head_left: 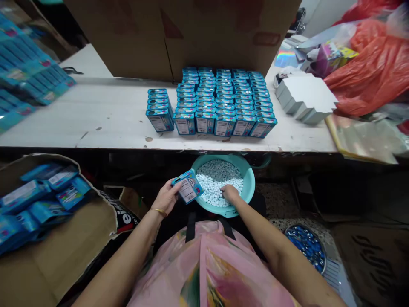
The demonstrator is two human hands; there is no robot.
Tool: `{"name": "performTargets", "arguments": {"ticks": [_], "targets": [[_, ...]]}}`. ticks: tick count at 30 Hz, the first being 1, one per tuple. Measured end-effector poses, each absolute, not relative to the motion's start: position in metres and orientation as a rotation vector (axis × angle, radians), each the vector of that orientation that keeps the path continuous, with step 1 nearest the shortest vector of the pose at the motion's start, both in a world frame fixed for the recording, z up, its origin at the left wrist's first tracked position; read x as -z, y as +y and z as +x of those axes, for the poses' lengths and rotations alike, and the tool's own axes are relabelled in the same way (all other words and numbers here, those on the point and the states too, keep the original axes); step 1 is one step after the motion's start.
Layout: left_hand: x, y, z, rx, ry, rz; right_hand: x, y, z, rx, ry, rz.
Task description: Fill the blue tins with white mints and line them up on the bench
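My left hand [166, 195] holds a small blue box [188, 186] with a printed white panel, tilted over the left rim of a turquoise basin [251, 183]. The basin is filled with small white pellets [212, 187]. Inside it, my right hand [229, 194] has its fingers closed at the pellets; whatever they grip is too small to name. On the white table [111, 115] beyond stand several rows of similar blue boxes [225, 121], with a shorter row [159, 119] to their left.
A large cardboard carton [204, 38] stands behind the rows. White cartons [305, 96] and a red plastic bag [373, 72] lie at right. An open carton [86, 230] of blue boxes is at lower left; a bowl of blue pieces [305, 247] sits lower right.
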State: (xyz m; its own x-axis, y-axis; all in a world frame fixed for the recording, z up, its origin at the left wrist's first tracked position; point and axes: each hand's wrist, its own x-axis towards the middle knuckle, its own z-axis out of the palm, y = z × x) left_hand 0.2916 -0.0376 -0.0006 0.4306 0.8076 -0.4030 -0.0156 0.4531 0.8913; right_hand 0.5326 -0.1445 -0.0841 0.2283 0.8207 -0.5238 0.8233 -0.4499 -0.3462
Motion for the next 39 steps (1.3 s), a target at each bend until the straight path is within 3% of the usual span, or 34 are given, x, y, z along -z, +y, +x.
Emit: {"name": "performTargets", "arguments": {"ticks": [8,20,23,30,39], "targets": [[0.009,-0.030,0.306,-0.665,1.000,1.586,0.090,-0.151,0.562,1.426,1.705,2.651],[0.029,-0.030,0.360,-0.575,0.880,2.016,-0.014,-0.171,0.613,1.804,1.740,2.783],[0.034,-0.035,0.375,-0.536,0.825,2.124,-0.028,-0.162,0.607,1.677,1.780,2.695],[0.040,-0.043,0.389,-0.455,0.778,2.263,-0.062,-0.139,0.595,1.028,1.923,2.512],[0.044,-0.040,0.391,-0.502,0.795,2.235,-0.086,-0.135,0.596,0.715,1.906,2.409]]}}
